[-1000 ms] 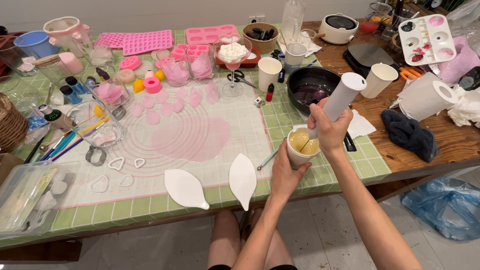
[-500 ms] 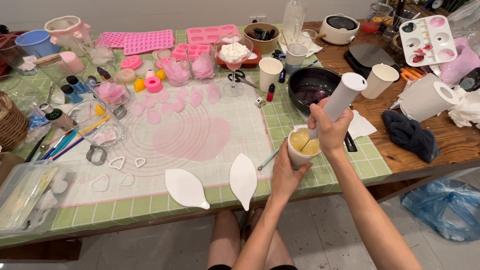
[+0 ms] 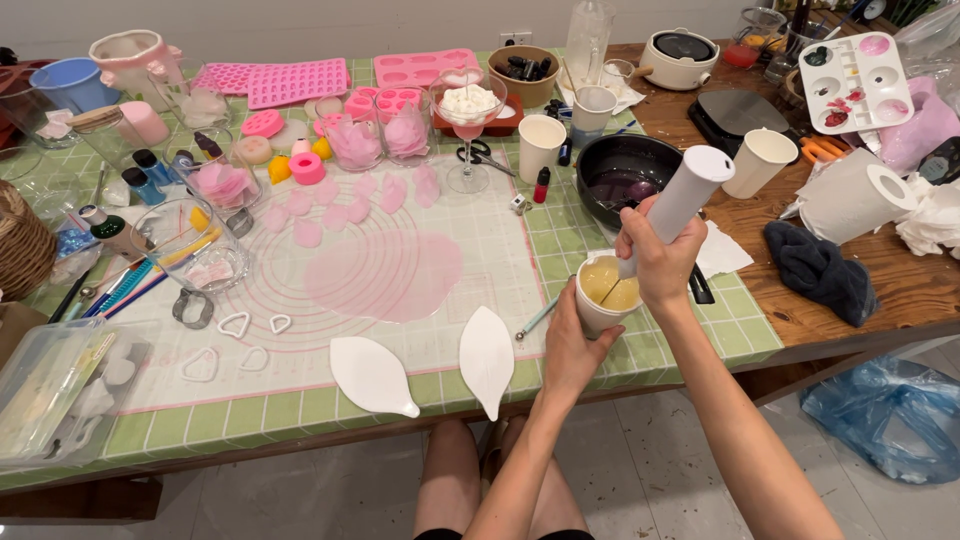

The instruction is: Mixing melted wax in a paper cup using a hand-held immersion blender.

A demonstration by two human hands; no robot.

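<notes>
Right of centre in frame, my right hand [image 3: 662, 262] grips a white cylindrical handheld frother [image 3: 678, 200], its tip sunk in yellow liquid, while my left hand [image 3: 570, 345] wraps the small white paper cup [image 3: 605, 292] at the table's near edge. I judge a tilted wand could splash onto the pale silicone mat [image 3: 480, 230] or tip the light cup.

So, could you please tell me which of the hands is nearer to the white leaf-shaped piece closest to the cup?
Left. The left hand cups the paper cup just right of the leaf-shaped piece; the right hand grips the white mixer above the cup, farther away.
</notes>
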